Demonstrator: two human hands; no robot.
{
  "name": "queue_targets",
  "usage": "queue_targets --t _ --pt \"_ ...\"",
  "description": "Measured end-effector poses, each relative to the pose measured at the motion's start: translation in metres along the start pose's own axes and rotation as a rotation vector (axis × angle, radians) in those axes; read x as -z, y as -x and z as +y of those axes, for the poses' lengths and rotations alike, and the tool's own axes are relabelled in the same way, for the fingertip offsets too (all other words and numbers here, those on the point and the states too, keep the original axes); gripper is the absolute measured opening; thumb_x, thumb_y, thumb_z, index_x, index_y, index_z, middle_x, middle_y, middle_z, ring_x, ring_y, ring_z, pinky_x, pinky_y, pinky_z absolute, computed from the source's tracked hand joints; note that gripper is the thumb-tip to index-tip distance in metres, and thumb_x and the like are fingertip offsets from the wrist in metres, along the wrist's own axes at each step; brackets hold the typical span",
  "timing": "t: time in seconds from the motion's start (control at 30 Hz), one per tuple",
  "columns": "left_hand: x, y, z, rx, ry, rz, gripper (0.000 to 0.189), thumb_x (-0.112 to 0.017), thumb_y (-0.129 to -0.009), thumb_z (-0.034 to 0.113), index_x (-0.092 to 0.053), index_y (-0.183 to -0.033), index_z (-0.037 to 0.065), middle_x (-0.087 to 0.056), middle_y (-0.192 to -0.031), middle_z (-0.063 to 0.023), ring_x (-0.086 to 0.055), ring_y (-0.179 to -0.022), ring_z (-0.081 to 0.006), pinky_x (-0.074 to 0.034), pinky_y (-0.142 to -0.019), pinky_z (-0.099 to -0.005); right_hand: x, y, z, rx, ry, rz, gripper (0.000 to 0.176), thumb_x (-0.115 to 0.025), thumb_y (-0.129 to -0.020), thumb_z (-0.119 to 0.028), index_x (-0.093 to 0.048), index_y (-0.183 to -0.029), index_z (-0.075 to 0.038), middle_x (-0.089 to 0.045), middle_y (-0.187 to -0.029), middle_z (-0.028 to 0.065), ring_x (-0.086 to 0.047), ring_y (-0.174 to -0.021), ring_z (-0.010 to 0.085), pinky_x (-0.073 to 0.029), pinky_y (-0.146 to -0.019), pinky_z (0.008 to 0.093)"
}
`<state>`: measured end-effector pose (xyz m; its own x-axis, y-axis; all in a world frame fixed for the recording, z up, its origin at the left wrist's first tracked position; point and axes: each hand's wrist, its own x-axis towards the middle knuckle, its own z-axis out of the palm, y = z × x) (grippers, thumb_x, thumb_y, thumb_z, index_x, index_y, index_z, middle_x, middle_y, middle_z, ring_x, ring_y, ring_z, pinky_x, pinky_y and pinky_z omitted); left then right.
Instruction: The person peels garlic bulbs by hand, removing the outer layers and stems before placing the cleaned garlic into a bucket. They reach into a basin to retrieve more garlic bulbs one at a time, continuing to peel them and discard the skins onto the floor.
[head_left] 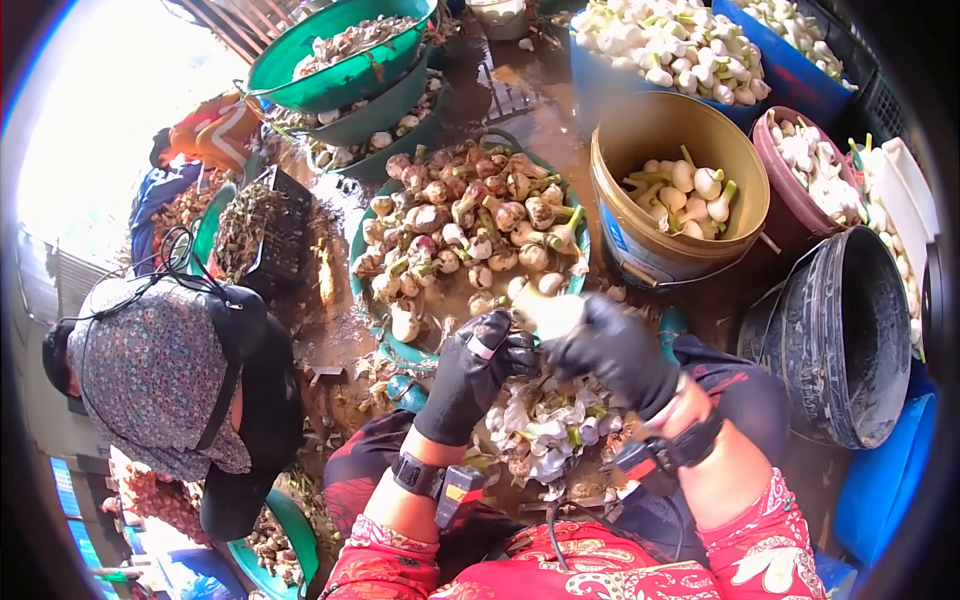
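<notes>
1. Your left hand [475, 372], in a black glove, has its fingers curled against the near side of a white bulb [545, 312]; your right hand [612, 348], also gloved, is closed round the same bulb from the other side.
2. You hold the white bulb just above your lap, at the near rim of the green basin [362, 262].
3. No writing can be read. The blue label [615, 236] on the side of the yellow bucket [650, 125] is too small to make out.
4. The green basin in front of you is heaped with unpeeled bulbs, brownish with green stalk stubs.
5. The yellow bucket, just right of the basin, holds a layer of peeled white bulbs.
6. Further right is a maroon bucket [775, 205] of white bulbs. Nearer you is a black bucket [850, 330] with nothing to be seen inside.
7. Blue crates [590, 75] at the top are piled with peeled bulbs.
8. A heap of pale peelings [545, 430] lies in your lap, directly under your hands.
9. Each of your wrists carries a black band [415, 475] with a small device attached.
10. Another person works close on your left in a patterned hat [150, 375], with more green bowls [340, 80] of bulbs beyond.
</notes>
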<state>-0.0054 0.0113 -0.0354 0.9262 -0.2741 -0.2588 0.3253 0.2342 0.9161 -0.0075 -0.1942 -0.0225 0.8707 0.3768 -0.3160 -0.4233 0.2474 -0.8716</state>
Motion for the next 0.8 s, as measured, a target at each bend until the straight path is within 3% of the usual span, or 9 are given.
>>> queue_targets --t 0.03,0.13,0.23,0.33,0.4,0.53,0.63,0.77,0.8 --pt "0.001 -0.001 -0.004 0.040 0.180 -0.037 0.022 -0.053 -0.092 0.020 -0.057 -0.095 -0.001 -0.059 -0.088 -0.0045 -0.057 -0.072 -0.0117 -0.048 -0.066 -0.0250 0.019 -0.009 0.005 0.229 -0.053 0.011 0.029 -0.058 -0.090 -0.013 -0.053 -0.115 0.000 -0.062 -0.102 0.0081 -0.062 -0.085 0.0137 -0.054 -0.070 0.0285" --pt "0.012 -0.002 -0.044 0.283 -0.470 -0.119 0.013 -0.057 -0.083 0.007 -0.061 -0.089 -0.003 -0.065 -0.088 -0.0097 -0.060 -0.077 -0.0152 -0.049 -0.074 -0.0287 0.045 -0.008 -0.042 0.463 -0.513 0.184 0.041 -0.045 -0.097 -0.032 -0.046 -0.123 0.000 -0.061 -0.108 0.0165 -0.062 -0.096 0.0256 -0.050 -0.087 0.0396" --pt "0.027 -0.006 -0.089 0.071 -0.993 -0.133 0.021 -0.057 -0.078 0.004 -0.063 -0.097 0.001 -0.067 -0.087 -0.0128 -0.062 -0.085 -0.0196 -0.048 -0.077 -0.0341 0.046 0.001 -0.038 0.427 -0.480 0.256 0.040 -0.049 -0.095 -0.029 -0.048 -0.122 0.001 -0.061 -0.107 0.0164 -0.063 -0.093 0.0244 -0.052 -0.083 0.0376" --pt "0.057 -0.029 -0.091 0.025 -1.135 0.046 0.030 -0.064 -0.078 0.019 -0.061 -0.101 0.002 -0.060 -0.103 -0.0238 -0.058 -0.098 -0.0390 -0.046 -0.085 -0.0418 0.035 0.002 -0.028 0.256 -0.166 0.316 0.037 -0.052 -0.093 -0.024 -0.050 -0.120 0.001 -0.062 -0.105 0.0152 -0.064 -0.088 0.0217 -0.054 -0.078 0.0337" --pt "0.102 -0.057 -0.108 -0.160 -1.268 0.101 0.035 -0.066 -0.078 0.022 -0.059 -0.105 0.001 -0.058 -0.110 -0.0242 -0.056 -0.102 -0.0397 -0.045 -0.089 -0.0438 0.031 -0.001 -0.032 0.131 -0.047 0.330 0.027 -0.055 -0.092 -0.015 -0.055 -0.113 0.000 -0.062 -0.095 0.0069 -0.063 -0.078 0.0133 -0.055 -0.069 0.0274" --pt "0.142 -0.088 -0.112 0.282 -1.709 0.288 0.065 -0.068 -0.072 0.036 -0.044 -0.124 0.006 -0.055 -0.119 -0.0227 -0.053 -0.110 -0.0391 -0.043 -0.089 -0.0490 0.026 -0.001 -0.036 0.128 -0.040 0.301 0.027 -0.058 -0.090 -0.014 -0.055 -0.113 0.001 -0.062 -0.094 0.0043 -0.060 -0.080 0.0099 -0.053 -0.070 0.0255" --pt "0.179 -0.089 -0.127 0.497 -1.648 0.197 0.060 -0.066 -0.070 0.034 -0.046 -0.120 0.007 -0.065 -0.100 -0.0214 -0.062 -0.096 -0.0365 -0.043 -0.088 -0.0488 0.027 -0.007 -0.033 0.066 -0.026 0.316 0.027 -0.059 -0.089 -0.012 -0.055 -0.113 0.001 -0.062 -0.094 0.0033 -0.059 -0.080 0.0084 -0.052 -0.071 0.0247" --pt "0.194 -0.089 -0.132 0.300 -1.570 0.217 0.037 -0.060 -0.075 0.019 -0.064 -0.110 0.008 -0.067 -0.088 -0.0203 -0.066 -0.086 -0.0305 -0.048 -0.077 -0.0433 0.022 -0.016 -0.023 0.034 0.048 0.306 0.027 -0.060 -0.088 -0.010 -0.055 -0.112 0.000 -0.061 -0.092 0.0021 -0.055 -0.074 0.0059 -0.048 -0.064 0.0206" --pt "0.185 -0.085 -0.121 0.214 -1.233 0.240 0.032 -0.059 -0.077 0.015 -0.065 -0.108 0.007 -0.067 -0.086 -0.0169 -0.065 -0.082 -0.0257 -0.049 -0.074 -0.0386 0.021 -0.020 -0.018 0.036 0.108 0.283 0.028 -0.061 -0.087 -0.009 -0.055 -0.113 0.000 -0.060 -0.090 0.0016 -0.054 -0.070 0.0051 -0.045 -0.060 0.0190"
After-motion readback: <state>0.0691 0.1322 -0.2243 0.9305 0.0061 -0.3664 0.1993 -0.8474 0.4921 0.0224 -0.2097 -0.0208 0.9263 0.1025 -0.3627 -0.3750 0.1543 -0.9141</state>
